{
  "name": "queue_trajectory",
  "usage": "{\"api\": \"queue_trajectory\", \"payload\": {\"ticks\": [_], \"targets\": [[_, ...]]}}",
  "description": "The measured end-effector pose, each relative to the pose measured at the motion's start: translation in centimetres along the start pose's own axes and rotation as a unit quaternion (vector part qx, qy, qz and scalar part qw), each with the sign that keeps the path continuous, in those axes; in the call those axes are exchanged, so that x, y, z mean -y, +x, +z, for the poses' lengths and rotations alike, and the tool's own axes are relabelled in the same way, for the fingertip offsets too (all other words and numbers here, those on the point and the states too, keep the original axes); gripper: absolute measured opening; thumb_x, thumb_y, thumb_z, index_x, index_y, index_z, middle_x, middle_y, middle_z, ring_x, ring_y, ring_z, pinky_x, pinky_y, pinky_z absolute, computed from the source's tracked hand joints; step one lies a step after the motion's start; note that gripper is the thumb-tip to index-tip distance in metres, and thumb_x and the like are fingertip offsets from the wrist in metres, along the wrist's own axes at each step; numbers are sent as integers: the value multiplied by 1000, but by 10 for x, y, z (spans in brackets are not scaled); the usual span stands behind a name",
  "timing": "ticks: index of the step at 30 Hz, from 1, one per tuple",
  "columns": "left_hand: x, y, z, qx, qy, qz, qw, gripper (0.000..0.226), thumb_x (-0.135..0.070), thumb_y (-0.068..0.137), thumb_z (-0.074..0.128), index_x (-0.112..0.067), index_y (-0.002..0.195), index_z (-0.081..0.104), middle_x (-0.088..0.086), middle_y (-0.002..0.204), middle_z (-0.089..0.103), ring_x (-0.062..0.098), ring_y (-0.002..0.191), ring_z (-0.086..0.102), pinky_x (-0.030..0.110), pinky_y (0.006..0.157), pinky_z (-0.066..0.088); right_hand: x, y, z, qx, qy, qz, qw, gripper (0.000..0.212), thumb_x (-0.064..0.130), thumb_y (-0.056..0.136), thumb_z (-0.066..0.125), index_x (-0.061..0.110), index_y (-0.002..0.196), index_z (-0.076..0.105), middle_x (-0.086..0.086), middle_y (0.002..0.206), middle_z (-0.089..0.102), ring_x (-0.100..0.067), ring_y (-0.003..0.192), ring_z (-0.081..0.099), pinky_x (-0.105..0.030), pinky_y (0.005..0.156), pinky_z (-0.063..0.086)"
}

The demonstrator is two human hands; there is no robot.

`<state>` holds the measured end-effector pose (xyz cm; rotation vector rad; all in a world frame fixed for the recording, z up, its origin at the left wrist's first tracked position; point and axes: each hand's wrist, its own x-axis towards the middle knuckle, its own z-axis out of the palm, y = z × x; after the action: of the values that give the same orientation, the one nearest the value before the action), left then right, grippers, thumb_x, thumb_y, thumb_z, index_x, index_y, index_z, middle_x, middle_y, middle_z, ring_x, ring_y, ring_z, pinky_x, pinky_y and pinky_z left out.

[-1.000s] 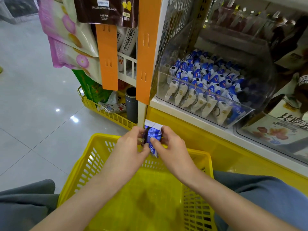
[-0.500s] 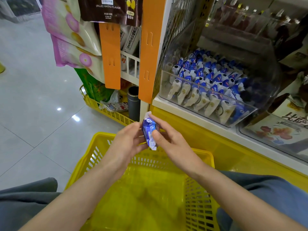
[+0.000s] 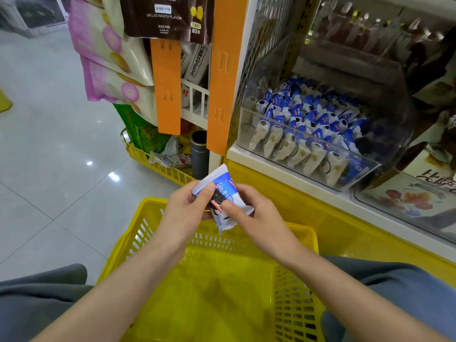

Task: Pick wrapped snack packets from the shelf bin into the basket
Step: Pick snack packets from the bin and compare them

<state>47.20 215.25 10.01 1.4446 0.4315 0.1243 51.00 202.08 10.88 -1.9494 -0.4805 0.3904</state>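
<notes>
blue-and-white snack packet [image 3: 223, 193] is getting pinched by both hands, left hand [image 3: 183, 213] and right hand [image 3: 256, 215], just above the far edge of the yellow basket [image 3: 298, 233]. i'm seeing nothing lying in it yet and the shelf bin [image 3: 370, 174] is looking packed, so barely starting.

A dark brown potato-sticks bag [image 3: 162, 18] is hanging at the top, with glossy pink-and-cream snack bags [image 3: 108, 45] dangling to its left. Two flat orange plastic strips [image 3: 167, 87] are hanging down, flanking a white slatted rack [image 3: 195, 102]. Below, a dark grey cylindrical tube [image 3: 199, 154] is standing upright at the end of a low yellow wire rack [image 3: 158, 166], which is sitting on the pale grey tiled floor [image 3: 49, 144].
</notes>
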Motion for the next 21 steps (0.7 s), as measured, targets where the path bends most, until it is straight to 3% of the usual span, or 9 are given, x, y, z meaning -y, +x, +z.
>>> {"api": "queue_trajectory", "payload": {"ticks": [2, 5, 8, 10, 14, 17, 19, 21], "targets": [[-4, 2, -1, 7, 7, 27, 1000, 18, -18, 94, 48, -10, 98, 64, -4, 76, 71, 4, 64, 65, 18, 57, 53, 6, 2, -5, 14, 27, 3, 1000, 16, 19, 88, 60, 17, 104, 61, 7, 93, 65, 0, 81, 58, -22, 75, 47], [-11, 6, -1, 14, 35, 63, 997, 21, -15, 96, 45, -13, 86, 63, -5, 66, 69, 3, 57, 63, 15, 54, 51, 11, 3, -14, 15, 69, 3, 998, 15, 11, 86, 62, 12, 101, 62, -5, 99, 67, -9, 86, 59, -27, 81, 49], [-14, 11, 1, 17, 57, 65, 996, 22, -19, 96, 43, -17, 85, 62, 4, 75, 69, 7, 61, 65, 21, 59, 55, 12, 4, -23, 20, 78, 21, 997, 23, 9, 84, 63, 5, 107, 61, -8, 106, 67, -12, 89, 60, -25, 82, 50], [-15, 11, 5, 50, 15, 28, 998, 14, -23, 93, 49, -16, 92, 62, 3, 81, 70, 7, 67, 66, 22, 61, 56, 12, 4, -27, 3, 112, 34, 993, 22, 6, 84, 63, 6, 106, 60, -9, 103, 67, -14, 85, 61, -23, 77, 51], [-14, 6, 16, 99, 46, 31, 994, 18, -23, 77, 71, -18, 94, 66, -6, 86, 72, -1, 77, 65, 13, 60, 50, 11, -2, -28, -51, 158, 50, 985, 15, 8, 87, 58, 3, 102, 59, -9, 98, 67, -10, 80, 61, -22, 72, 49], [-20, 5, 14, 96, 59, 65, 991, 18, -14, 78, 70, -22, 93, 64, -8, 91, 70, 1, 84, 64, 9, 71, 49, 14, -7, -33, -50, 114, 16, 992, 17, 18, 92, 50, 5, 93, 61, -9, 88, 66, -7, 76, 59, -20, 70, 49], [-23, 6, 10, 91, 35, 76, 992, 19, -10, 80, 68, -23, 94, 63, -11, 90, 70, 0, 82, 65, 7, 69, 48, 22, -1, -45, -59, 42, -19, 997, 21, 26, 92, 47, 15, 93, 65, -4, 92, 69, -11, 84, 62, -22, 76, 51], [-27, 10, 6, 86, -3, 78, 993, 20, -12, 83, 65, -22, 99, 61, -12, 92, 70, -2, 83, 65, 6, 64, 47, 35, 17, -65, -113, -6, -66, 991, 16, 27, 92, 48, 24, 94, 64, 5, 89, 68, -5, 84, 63, -16, 73, 51]]}}
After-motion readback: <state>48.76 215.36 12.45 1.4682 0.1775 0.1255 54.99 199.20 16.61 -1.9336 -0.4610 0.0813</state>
